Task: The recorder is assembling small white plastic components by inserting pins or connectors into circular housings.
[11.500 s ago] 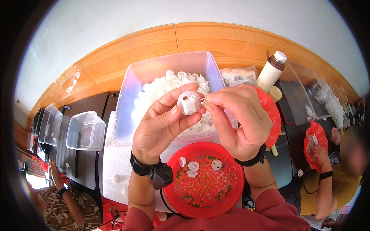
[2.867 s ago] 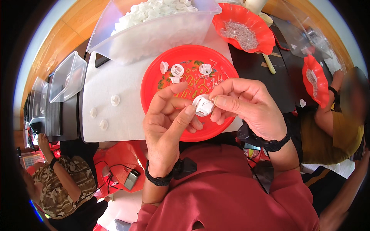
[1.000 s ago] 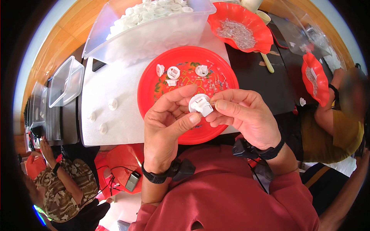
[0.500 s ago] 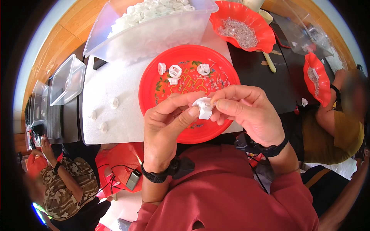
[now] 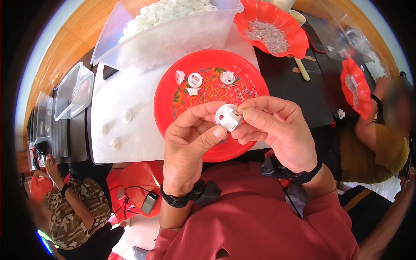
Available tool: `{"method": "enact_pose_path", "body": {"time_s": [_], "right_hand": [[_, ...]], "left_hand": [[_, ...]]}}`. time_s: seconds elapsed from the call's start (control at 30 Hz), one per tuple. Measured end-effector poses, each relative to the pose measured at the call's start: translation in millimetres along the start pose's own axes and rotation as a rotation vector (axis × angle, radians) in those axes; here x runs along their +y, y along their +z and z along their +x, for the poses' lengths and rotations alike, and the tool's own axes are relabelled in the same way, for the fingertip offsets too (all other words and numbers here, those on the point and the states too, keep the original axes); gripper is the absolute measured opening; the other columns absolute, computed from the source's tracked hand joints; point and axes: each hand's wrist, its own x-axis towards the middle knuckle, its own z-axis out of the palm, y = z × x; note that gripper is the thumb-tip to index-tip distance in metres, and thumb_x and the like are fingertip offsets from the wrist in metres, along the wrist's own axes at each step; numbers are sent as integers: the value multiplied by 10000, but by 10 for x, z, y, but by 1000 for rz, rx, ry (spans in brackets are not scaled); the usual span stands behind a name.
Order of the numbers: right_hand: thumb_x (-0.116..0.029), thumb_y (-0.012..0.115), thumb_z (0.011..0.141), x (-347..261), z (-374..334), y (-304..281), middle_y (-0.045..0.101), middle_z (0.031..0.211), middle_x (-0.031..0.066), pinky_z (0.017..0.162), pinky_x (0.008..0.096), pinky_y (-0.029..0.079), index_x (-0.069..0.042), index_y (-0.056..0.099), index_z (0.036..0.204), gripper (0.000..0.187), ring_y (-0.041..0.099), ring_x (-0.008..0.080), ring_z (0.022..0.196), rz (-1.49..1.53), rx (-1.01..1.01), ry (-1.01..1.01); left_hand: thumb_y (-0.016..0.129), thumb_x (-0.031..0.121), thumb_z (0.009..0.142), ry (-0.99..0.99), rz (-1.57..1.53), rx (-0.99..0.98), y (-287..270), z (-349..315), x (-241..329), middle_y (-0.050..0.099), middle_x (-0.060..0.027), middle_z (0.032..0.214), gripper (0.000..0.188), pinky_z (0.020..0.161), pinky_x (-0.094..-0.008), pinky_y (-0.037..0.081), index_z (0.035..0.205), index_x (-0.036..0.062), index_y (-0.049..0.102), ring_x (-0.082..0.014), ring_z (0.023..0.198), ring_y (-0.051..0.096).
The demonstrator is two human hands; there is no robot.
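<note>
My left hand (image 5: 187, 141) pinches a small round white plastic housing (image 5: 228, 118) between thumb and fingers, its open, hollowed side facing up. At the housing's right edge, my right hand (image 5: 284, 130) pinches a tiny part with thin wire legs, apparently an LED; the fingertips mostly cover it. Both hands are above the near half of a round red tray (image 5: 162, 93). Several more white housings (image 5: 195, 79) lie in the tray, beside loose clear LEDs (image 5: 243, 92) with thin legs.
Behind the tray stands a clear bin (image 5: 173, 45) heaped with white parts. A red scalloped bowl (image 5: 299, 37) of clear LEDs is at back right. A few white pieces (image 5: 126, 116) lie on the white mat (image 5: 130, 143). Co-workers sit on both sides.
The white housing has turned in my left fingers, so its hollowed face shows more. My right fingertips stay at its edge, and thin wire legs now show there.
</note>
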Motion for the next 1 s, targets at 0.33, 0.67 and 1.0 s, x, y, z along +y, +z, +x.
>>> {"method": "enact_pose_path", "body": {"time_s": [0.33,0.67,1.0], "right_hand": [[-105,602,924,-6,1,-44,679,919,104,653,232,544,40,630,1018,175,678,149,756,-189,36,-109],[-3,616,886,-5,-19,-10,673,894,91,699,224,523,62,618,990,123,654,114,766,-507,86,-475],[12,652,841,-12,2,-53,683,835,87,697,230,529,38,639,940,103,653,98,755,-690,134,-575]], "left_hand": [[628,54,884,-86,-30,7,-49,-12,7,668,-95,1031,319,765,-254,526,1195,-11,598,-133,859,632],[605,38,894,-95,-13,38,13,-9,16,670,-112,1042,313,760,-247,516,1202,-17,597,-145,874,630],[611,-7,872,63,233,73,89,-33,46,615,-47,943,302,719,-228,470,1174,-26,622,-101,785,576]]}}
